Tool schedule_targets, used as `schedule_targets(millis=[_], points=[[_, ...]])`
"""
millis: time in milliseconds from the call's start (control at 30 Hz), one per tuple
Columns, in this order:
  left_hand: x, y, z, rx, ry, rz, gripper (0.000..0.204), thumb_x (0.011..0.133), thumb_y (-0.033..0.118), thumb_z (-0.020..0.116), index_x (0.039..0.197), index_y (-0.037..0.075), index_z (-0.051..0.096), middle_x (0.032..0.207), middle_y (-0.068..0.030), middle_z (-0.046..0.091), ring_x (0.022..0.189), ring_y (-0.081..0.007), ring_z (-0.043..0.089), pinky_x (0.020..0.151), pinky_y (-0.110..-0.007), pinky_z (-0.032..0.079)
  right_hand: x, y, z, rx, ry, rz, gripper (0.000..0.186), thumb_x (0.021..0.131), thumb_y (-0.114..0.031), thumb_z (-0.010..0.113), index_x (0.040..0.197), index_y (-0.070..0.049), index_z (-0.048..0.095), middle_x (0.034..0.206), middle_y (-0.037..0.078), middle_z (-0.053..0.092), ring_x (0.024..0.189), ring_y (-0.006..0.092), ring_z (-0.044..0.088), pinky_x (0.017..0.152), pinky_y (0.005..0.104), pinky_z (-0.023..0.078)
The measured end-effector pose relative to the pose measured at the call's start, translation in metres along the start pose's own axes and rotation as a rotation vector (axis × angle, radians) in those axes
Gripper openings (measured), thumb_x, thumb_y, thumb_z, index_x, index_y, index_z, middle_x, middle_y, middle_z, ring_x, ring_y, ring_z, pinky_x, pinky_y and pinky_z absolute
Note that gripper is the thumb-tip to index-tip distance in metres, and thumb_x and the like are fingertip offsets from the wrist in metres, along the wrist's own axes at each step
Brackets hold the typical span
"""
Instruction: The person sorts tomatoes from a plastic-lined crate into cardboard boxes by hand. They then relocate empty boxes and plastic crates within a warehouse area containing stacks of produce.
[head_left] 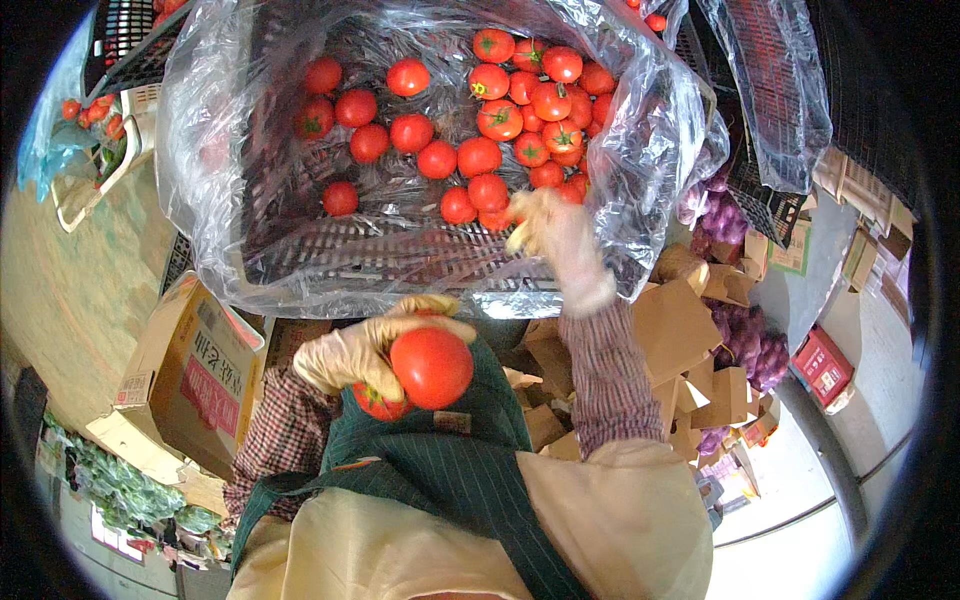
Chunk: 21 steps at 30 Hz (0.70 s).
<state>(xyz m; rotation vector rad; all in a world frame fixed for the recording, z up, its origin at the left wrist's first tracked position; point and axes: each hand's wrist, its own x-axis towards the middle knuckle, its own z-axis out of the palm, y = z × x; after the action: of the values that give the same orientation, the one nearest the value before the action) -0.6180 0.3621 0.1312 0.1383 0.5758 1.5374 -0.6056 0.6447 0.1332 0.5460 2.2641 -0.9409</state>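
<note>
My left hand point(345, 352), in a pale glove, is closed around a large red tomato point(432, 368) in front of my green apron. A second tomato point(380, 402) sits beside it, partly covered by the hand and the first one. My right hand point(560, 240), also gloved, reaches over the near right part of a dark slatted crate point(300, 258) lined with clear plastic film point(196, 160). Its fingers are close to a tomato point(494, 218) at the near edge of the pile; motion smears them. Many loose tomatoes point(410, 133) lie in the crate, crowded toward its right side.
A printed cardboard box point(200, 375) stands at my left. Torn cardboard pieces point(672, 335) are heaped to the right, near purple onions in net bags point(745, 345) and a red box point(822, 366). More film-draped dark crates point(770, 90) stand at the far right. Green vegetables in bags point(110, 480) lie lower left.
</note>
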Motion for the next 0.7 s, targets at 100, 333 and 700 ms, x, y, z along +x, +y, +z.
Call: schedule_targets(millis=[100,333,700], points=[[0.000,-0.005,0.013,0.078,-0.009,-0.028,0.108,0.040,0.059,0.085,0.132,0.011,0.054,0.143,-0.0169,0.028,0.138,-0.0310,0.020,0.113,-0.048,0.010,0.046,0.073,0.017,-0.624,-0.074,0.474,0.047,0.079,-0.041,0.068,0.101,-0.001,0.061,0.103,0.020,0.065,0.101,0.0348,0.062,0.084,0.0401,0.050],[-0.018,-0.003,0.021,0.055,-0.002,0.042,0.098,0.048,0.047,0.088,0.133,0.012,0.054,0.141,-0.0120,0.030,0.137,-0.0267,0.019,0.114,-0.042,0.009,0.028,0.130,0.031,-0.470,0.023,0.650,0.074,0.063,-0.033,0.084,0.122,-0.002,0.051,0.113,0.019,0.064,0.109,0.0319,0.061,0.090,0.0404,0.049],[-0.110,-0.005,0.065,0.051,0.212,0.247,0.107,0.047,0.061,0.082,0.132,0.004,0.052,0.144,-0.0131,0.034,0.138,-0.0282,0.021,0.114,-0.044,0.012,-0.067,-0.030,-0.008,1.403,-0.400,-0.395,0.103,0.056,-0.038,0.088,0.135,0.006,0.038,0.121,0.024,0.057,0.105,0.0344,0.062,0.089,0.0389,0.052]])
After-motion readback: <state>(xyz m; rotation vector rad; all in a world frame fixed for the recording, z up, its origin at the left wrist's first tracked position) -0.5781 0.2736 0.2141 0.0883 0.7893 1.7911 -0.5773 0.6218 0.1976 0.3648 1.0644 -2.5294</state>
